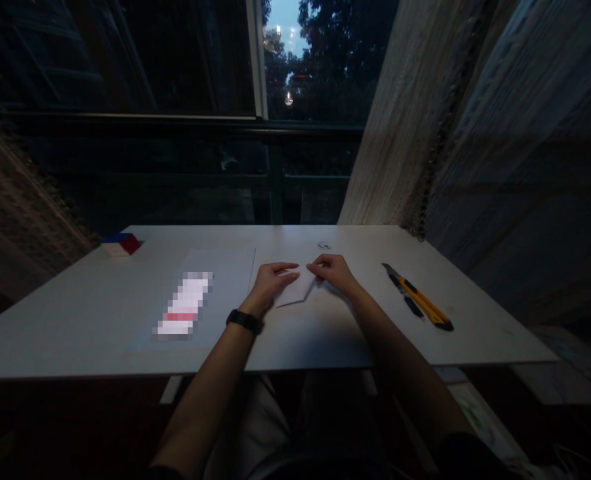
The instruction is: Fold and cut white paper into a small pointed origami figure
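A small folded piece of white paper [296, 291] is held just over the white table between both hands. On its left side, my left hand [274, 280] grips it, thumb and fingers closed on the edge; a black band circles that wrist. My right hand [332, 271] pinches the upper right corner of the paper between thumb and fingertips. The folded paper has a pointed lower edge with a crease, and parts of it are hidden behind the fingers.
A yellow box cutter [428, 303] and a black pen [405, 295] lie at right. Left is a white sheet [225, 300] with a blurred-out patch. A red, blue and white cube [122, 245] sits far left; a small ring-like item [324, 245] lies behind my hands.
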Tool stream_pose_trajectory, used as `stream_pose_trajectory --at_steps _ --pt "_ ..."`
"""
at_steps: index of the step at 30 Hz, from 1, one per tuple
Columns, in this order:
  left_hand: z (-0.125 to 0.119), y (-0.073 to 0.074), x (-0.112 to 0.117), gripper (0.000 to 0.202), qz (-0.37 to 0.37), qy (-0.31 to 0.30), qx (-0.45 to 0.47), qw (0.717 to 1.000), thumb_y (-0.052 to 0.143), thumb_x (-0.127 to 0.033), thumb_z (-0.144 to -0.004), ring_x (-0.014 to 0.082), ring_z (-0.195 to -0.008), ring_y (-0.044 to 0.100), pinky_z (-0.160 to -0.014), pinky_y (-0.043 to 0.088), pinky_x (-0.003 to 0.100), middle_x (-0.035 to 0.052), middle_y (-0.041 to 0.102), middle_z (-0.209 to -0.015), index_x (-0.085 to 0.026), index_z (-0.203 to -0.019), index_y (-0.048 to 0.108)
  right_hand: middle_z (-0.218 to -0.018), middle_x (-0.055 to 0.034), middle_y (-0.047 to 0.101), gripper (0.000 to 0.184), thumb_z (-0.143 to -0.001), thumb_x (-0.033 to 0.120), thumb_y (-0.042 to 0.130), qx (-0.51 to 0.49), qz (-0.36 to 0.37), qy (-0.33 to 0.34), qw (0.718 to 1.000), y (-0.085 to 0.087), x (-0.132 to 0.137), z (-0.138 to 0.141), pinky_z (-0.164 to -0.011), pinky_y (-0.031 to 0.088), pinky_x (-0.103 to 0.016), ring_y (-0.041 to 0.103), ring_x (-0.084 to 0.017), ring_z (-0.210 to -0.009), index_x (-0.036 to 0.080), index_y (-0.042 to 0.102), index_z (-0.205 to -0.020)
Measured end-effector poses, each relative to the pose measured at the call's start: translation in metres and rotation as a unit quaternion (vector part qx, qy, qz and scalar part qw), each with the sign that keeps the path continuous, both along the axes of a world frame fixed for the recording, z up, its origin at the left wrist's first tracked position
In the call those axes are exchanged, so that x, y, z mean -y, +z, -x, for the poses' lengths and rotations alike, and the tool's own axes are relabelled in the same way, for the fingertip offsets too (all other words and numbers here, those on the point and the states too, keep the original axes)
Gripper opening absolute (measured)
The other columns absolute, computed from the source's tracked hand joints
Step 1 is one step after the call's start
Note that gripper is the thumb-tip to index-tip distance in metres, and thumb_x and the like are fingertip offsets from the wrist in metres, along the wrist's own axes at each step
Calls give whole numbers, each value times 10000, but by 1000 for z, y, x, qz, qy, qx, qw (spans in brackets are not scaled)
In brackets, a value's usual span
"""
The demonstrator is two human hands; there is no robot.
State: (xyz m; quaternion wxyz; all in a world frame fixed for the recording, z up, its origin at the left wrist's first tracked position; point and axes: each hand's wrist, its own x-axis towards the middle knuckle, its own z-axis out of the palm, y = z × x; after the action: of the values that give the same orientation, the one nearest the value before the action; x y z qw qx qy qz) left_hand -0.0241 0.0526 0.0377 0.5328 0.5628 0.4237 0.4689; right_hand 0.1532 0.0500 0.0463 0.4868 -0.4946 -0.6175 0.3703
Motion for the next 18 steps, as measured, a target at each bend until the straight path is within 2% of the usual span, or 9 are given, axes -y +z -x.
stream_pose_trajectory --at_steps 3,7,18 --pt "1 1 0 427 46 -17 25 998 740 -303 -567 156 -625 599 -549 438 247 95 687 -795 -109 -943 682 -402 9 542 280 -622 400 667 1 16 -3 1000 -2 -1 0 -388 401 -214 514 -114 -361 138 568 -613" --pt "1 2 0 384 69 -18 20 997 722 -272 -573 151 -604 590 -533 426 243 93 684 -757 -98 -913 689 -401 6 547 242 -633 362 656 3 28 -6 1000 -4 -2 0 -366 394 -205 512 -113 -345 137 568 -624" --pt "1 -1 -2 287 31 -3 -56 998 597 -171 -602 126 -575 551 -511 385 215 46 672 -672 -127 -859 716 -392 6 551 234 -656 355 648 32 32 4 999 -12 -4 0 -368 397 -192 513 -108 -330 134 574 -631"
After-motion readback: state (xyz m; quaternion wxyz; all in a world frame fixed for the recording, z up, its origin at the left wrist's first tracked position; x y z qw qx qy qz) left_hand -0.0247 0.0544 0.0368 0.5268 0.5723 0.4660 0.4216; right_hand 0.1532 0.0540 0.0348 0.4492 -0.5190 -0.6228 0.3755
